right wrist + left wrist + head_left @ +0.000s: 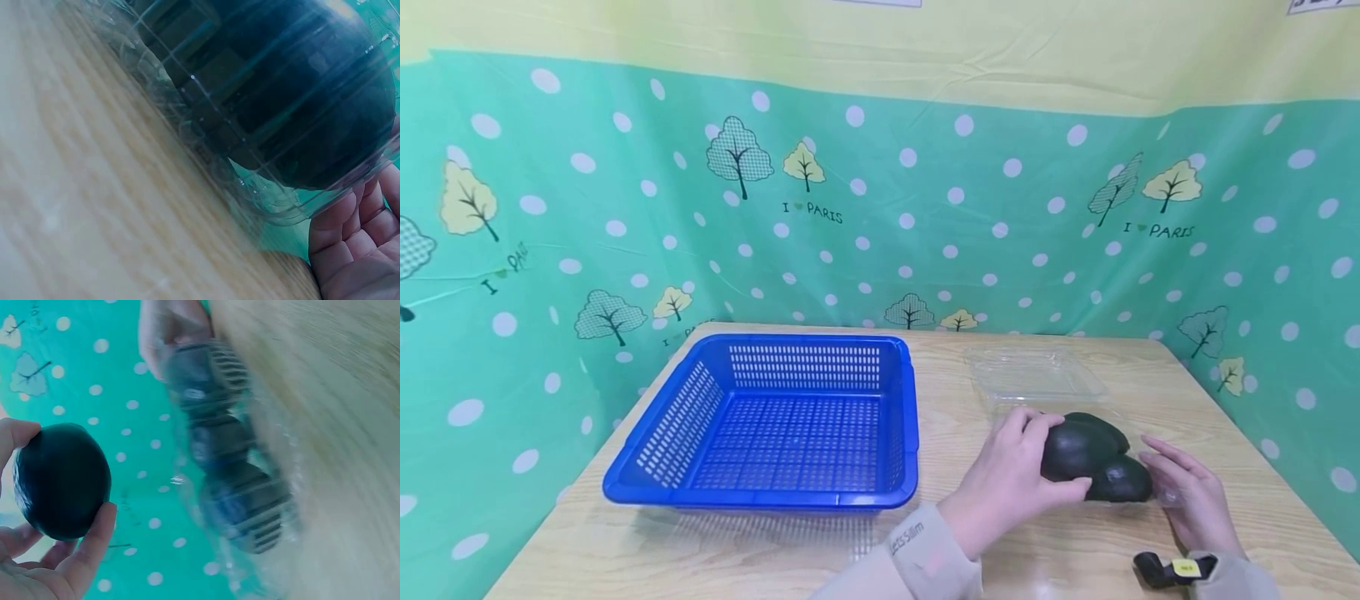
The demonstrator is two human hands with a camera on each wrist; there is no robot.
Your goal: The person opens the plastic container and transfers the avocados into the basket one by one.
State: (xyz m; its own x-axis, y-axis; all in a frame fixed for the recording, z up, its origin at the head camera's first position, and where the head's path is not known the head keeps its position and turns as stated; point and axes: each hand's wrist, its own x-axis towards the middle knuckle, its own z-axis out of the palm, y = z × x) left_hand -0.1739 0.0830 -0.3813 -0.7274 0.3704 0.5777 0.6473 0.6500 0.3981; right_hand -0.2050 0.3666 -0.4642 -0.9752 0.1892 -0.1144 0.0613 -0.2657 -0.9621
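My left hand (pixel 1011 479) holds a dark, glossy avocado (pixel 62 481) between thumb and fingers. It overlaps the clear plastic container (pixel 275 215) in the head view. Other avocados (pixel 1122 480) lie inside that container; the left wrist view shows three through its ribbed wall, somewhat blurred. My right hand (pixel 1191 492) grips the container's right end, its fingers (pixel 334 225) curled at the plastic edge. Behind, the container's clear lid (pixel 1037 375) lies opened out on the table.
A blue slatted basket (pixel 916 450) with nothing in it stands to the left on the wooden table (pixel 947 367). A green and yellow printed cloth (pixel 910 200) hangs behind and around the table. A black strap with a yellow label (pixel 1186 568) is at my right wrist.
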